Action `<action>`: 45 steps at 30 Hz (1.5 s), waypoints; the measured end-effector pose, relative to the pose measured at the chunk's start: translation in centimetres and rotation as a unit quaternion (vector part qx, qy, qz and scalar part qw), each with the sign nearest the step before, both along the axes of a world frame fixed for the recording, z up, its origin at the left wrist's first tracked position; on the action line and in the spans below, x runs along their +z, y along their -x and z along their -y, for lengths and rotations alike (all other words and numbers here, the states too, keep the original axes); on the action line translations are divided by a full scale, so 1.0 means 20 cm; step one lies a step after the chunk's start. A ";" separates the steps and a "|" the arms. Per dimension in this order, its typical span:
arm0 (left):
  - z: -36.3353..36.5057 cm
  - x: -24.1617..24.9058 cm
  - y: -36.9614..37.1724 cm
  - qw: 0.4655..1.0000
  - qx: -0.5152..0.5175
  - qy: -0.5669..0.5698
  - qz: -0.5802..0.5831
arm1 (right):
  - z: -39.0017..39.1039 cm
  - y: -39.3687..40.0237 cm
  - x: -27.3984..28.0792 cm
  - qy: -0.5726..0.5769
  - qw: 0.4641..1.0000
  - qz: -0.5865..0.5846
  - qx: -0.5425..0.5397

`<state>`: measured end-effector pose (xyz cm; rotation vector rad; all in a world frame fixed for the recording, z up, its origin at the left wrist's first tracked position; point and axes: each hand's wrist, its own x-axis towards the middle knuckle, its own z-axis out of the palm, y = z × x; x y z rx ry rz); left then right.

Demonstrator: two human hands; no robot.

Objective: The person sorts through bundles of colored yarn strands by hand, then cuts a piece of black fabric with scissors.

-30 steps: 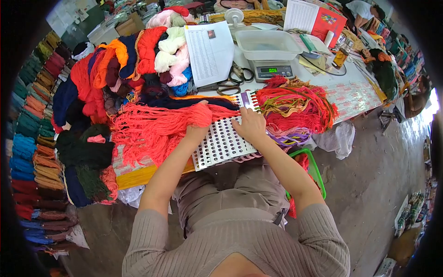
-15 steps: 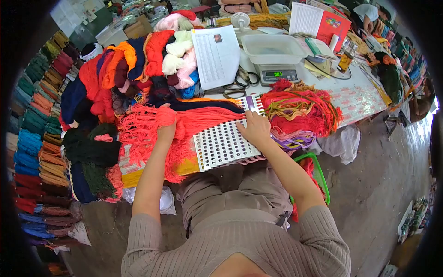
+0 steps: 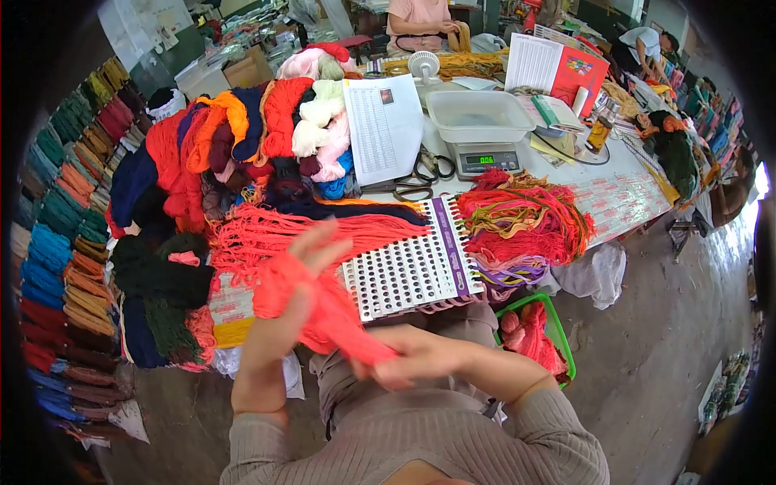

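Note:
A coral yarn bundle stretches between my two hands, blurred by motion. My left hand is at its upper end, fingers spread, with yarn lying against the palm. Closed round the lower right end is my right hand. Behind them a white perforated board with a purple strip lies on the table, coral and dark navy strands running across its upper left part. More coral yarn lies left of the board.
Mixed yarn lies right of the board. Behind are scissors, a scale bearing a clear tub, a printed sheet and a small fan. A green basket sits below; a co-worker is across the table.
Both hands have left the board and come toward my body with a coral bundle lifted between them. My left hand has opened, and the board's purple strip is uncovered.

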<state>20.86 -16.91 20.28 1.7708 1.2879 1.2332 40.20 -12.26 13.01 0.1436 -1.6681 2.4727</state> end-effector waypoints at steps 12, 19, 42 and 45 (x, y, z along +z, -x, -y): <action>0.10 -0.32 -0.10 0.870 -0.272 0.398 0.103 | -0.03 -0.11 0.24 -0.012 0.983 0.171 0.059; 0.30 -0.22 0.22 0.830 -0.460 0.166 0.266 | -0.12 -0.24 -0.17 -0.049 0.985 0.164 0.012; 0.15 -0.14 -0.01 0.917 -0.338 0.189 -0.096 | -0.03 -0.10 -0.22 -0.317 0.891 0.059 -0.321; 0.21 -0.09 0.18 0.960 -0.172 -0.066 -0.213 | -0.07 -0.19 -0.24 -0.260 0.892 0.118 -0.351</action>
